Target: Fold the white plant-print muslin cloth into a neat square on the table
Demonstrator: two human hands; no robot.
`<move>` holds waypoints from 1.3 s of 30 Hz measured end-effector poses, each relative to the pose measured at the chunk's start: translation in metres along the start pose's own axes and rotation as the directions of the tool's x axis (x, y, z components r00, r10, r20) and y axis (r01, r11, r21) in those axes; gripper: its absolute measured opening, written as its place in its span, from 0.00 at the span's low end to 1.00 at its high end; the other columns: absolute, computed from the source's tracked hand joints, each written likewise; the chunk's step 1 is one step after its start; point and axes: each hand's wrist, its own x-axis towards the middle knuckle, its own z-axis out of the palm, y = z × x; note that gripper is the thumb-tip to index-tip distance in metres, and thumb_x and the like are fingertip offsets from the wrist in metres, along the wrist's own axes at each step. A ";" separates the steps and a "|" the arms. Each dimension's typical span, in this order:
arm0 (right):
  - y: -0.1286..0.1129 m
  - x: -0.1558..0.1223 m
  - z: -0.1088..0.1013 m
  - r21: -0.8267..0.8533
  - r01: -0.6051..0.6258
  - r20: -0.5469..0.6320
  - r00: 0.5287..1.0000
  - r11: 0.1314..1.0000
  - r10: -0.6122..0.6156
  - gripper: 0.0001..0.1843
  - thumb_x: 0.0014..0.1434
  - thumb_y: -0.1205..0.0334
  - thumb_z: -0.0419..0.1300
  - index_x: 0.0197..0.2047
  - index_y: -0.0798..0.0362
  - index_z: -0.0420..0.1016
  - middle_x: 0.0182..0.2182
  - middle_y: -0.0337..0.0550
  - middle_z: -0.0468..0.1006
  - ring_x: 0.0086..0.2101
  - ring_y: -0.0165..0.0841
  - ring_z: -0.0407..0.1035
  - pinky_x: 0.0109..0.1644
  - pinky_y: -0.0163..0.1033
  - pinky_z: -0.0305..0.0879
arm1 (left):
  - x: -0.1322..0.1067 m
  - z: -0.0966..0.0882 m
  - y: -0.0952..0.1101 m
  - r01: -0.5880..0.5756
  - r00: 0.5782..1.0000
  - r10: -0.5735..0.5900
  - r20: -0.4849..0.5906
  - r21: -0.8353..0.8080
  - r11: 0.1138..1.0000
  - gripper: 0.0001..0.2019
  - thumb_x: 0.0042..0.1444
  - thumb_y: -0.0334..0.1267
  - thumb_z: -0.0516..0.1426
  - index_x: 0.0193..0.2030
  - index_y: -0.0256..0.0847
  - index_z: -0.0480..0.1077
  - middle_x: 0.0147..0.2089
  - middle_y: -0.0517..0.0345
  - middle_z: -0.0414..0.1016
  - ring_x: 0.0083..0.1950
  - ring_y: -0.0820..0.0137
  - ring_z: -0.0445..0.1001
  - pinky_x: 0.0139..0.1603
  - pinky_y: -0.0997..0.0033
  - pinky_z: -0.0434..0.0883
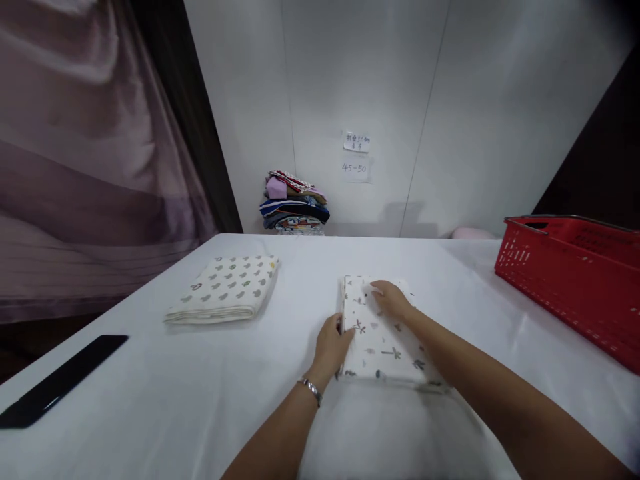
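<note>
A folded white cloth [371, 357] printed with small palm trees lies right of centre on the white table. My left hand [331, 345], with a silver bracelet at its wrist, grips the cloth's left edge, thumb on top and fingers at the side. Across the cloth's upper part rests my right hand [393, 302], its fingers reaching left over the fabric and slightly apart; its forearm hides the cloth's right side. Further left lies another folded white cloth [230, 283] with a grey leaf-like print, touched by neither hand.
A red plastic basket [575, 273] stands at the table's right edge. The black flat object [65, 380] lies at the left front. Beyond the far edge is a stack of folded fabrics [295, 207] by the wall. A pinkish curtain [100, 167] hangs on the left.
</note>
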 end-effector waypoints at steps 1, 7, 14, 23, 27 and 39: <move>-0.006 0.009 0.003 -0.002 0.008 0.012 1.000 1.000 -0.008 0.19 0.59 0.64 0.51 0.53 0.53 0.69 0.54 0.48 0.69 0.55 0.40 0.61 0.60 0.45 0.54 | -0.003 0.000 0.000 -0.009 1.000 0.009 -0.006 0.010 1.000 0.21 0.51 0.39 0.56 0.53 0.39 0.64 0.52 0.51 0.71 0.52 0.66 0.69 0.50 0.70 0.64; -0.026 0.058 0.018 -0.026 0.047 0.085 0.995 0.999 -0.045 0.22 0.57 0.70 0.51 0.55 0.56 0.69 0.55 0.50 0.69 0.55 0.41 0.61 0.59 0.43 0.54 | -0.005 0.000 -0.005 -0.128 0.991 0.129 -0.021 0.072 0.989 0.18 0.51 0.38 0.54 0.50 0.39 0.66 0.50 0.52 0.71 0.52 0.66 0.67 0.52 0.69 0.62; -0.028 0.095 0.040 -0.073 0.068 0.199 0.979 0.995 -0.052 0.24 0.50 0.73 0.56 0.51 0.53 0.72 0.50 0.45 0.74 0.51 0.40 0.66 0.55 0.38 0.58 | -0.002 -0.004 -0.008 -0.195 0.981 0.194 0.017 0.131 0.972 0.17 0.52 0.39 0.54 0.50 0.41 0.65 0.50 0.52 0.69 0.52 0.64 0.65 0.54 0.67 0.61; -0.023 0.109 0.040 -0.107 0.092 0.242 0.968 0.990 -0.064 0.19 0.46 0.70 0.61 0.44 0.53 0.76 0.45 0.45 0.76 0.47 0.39 0.67 0.51 0.37 0.59 | 0.000 -0.005 -0.009 -0.205 0.979 0.201 0.040 0.139 0.969 0.16 0.52 0.38 0.54 0.48 0.42 0.65 0.49 0.53 0.69 0.51 0.64 0.64 0.54 0.66 0.60; -0.020 0.105 0.038 -0.110 0.075 0.198 0.979 0.991 -0.052 0.19 0.48 0.67 0.61 0.46 0.54 0.72 0.47 0.47 0.74 0.44 0.38 0.68 0.48 0.38 0.60 | 0.000 -0.004 -0.010 -0.215 0.977 0.212 0.038 0.136 0.967 0.16 0.52 0.38 0.54 0.48 0.42 0.65 0.49 0.53 0.69 0.51 0.63 0.64 0.53 0.65 0.61; -0.024 0.093 0.040 -0.059 0.025 0.147 0.989 0.998 -0.016 0.03 0.51 0.66 0.60 0.32 0.52 0.72 0.38 0.42 0.75 0.38 0.33 0.68 0.41 0.33 0.61 | 0.001 -0.005 -0.009 -0.201 0.979 0.198 0.035 0.138 0.970 0.17 0.52 0.38 0.54 0.50 0.43 0.64 0.51 0.52 0.68 0.53 0.63 0.64 0.55 0.65 0.60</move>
